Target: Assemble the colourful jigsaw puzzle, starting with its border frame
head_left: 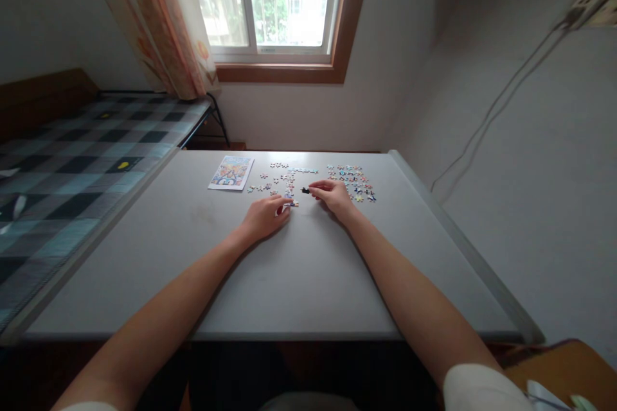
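Between the thumb and fingers of my right hand [332,194] is a dark jigsaw puzzle piece [305,190], pinched just above the white table. My left hand [267,214] rests on the tabletop, its fingertips at the lower corner of a partly joined puzzle border [303,171]. Whether the left fingers grip a piece or only press on the border is hard to make out. Loose puzzle pieces [277,166] lie to the left of the border. A larger spread of pieces [351,170] sits to the right, partly hidden behind my right hand.
A printed picture sheet [231,173] lies at the left of the white table [299,282]. Beyond the table's left edge stands a bed with a checked cover [96,148]. A window [289,0] and curtain [164,26] are ahead. A cable [486,115] hangs along the right wall.
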